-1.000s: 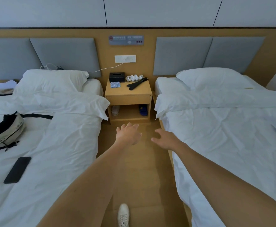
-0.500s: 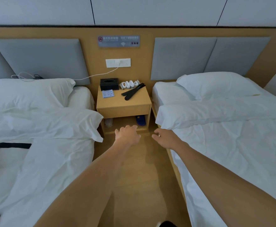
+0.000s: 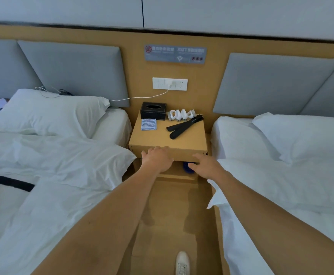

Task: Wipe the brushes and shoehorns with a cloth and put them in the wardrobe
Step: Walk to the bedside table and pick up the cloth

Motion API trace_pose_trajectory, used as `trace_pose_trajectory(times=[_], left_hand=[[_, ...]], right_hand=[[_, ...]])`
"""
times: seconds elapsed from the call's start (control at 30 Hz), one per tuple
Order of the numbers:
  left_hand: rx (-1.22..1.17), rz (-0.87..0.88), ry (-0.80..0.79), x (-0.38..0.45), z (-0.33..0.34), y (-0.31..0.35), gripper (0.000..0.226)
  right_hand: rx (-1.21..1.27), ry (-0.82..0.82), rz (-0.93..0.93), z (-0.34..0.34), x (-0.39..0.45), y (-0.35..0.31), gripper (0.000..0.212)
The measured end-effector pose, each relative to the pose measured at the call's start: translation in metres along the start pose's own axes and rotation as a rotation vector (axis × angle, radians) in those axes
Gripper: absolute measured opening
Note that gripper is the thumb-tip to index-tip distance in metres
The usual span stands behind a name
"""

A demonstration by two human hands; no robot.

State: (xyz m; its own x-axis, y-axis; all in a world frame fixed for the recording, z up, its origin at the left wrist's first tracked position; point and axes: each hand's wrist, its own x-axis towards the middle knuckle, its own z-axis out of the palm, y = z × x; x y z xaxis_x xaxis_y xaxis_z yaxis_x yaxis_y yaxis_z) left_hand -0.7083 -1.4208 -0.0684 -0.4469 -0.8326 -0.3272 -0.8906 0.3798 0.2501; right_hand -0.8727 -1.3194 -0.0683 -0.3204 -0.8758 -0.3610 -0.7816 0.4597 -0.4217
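Head view, left to right: the left hand (image 3: 157, 158) reaches forward with fingers relaxed and spread, holding nothing, at the front edge of the nightstand (image 3: 158, 138). Beyond it and a little to its left lies the folded blue-striped cloth (image 3: 148, 124), flat on the top just in front of a black tissue box (image 3: 153, 110). Beyond and to the right of that hand lie the black shoehorns (image 3: 184, 127), their long axes running diagonally from near-left to far-right, broad ends toward the person. Behind them, against the wall, the white brushes (image 3: 181, 114) stand in a row. The right hand (image 3: 206, 165) hangs lower and nearer the person, fingers loosely apart, empty, in front of the open shelf under the drawer.

Nothing has been picked up yet. By my reading, the left hand is nearer the cloth, almost straight ahead of it, while the shoehorns lie forward and slightly left of the right hand.
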Motion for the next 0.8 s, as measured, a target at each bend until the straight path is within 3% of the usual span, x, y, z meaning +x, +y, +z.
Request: trace_pose_trajectory(times=[0.13, 0.33, 0.8], left_hand=[[0.004, -0.029, 0.011, 0.059, -0.016, 0.016, 0.058], [0.003, -0.053, -0.006, 0.135, -0.025, 0.016, 0.059], [0.057, -0.048, -0.141, 0.359, -0.051, -0.033, 0.058]], right_hand=[[-0.045, -0.032, -0.027, -0.034, 0.065, 0.008, 0.049], [-0.010, -0.053, -0.023, -0.054, 0.140, 0.006, 0.059], [-0.023, -0.110, 0.082, -0.087, 0.342, -0.036, 0.058]])
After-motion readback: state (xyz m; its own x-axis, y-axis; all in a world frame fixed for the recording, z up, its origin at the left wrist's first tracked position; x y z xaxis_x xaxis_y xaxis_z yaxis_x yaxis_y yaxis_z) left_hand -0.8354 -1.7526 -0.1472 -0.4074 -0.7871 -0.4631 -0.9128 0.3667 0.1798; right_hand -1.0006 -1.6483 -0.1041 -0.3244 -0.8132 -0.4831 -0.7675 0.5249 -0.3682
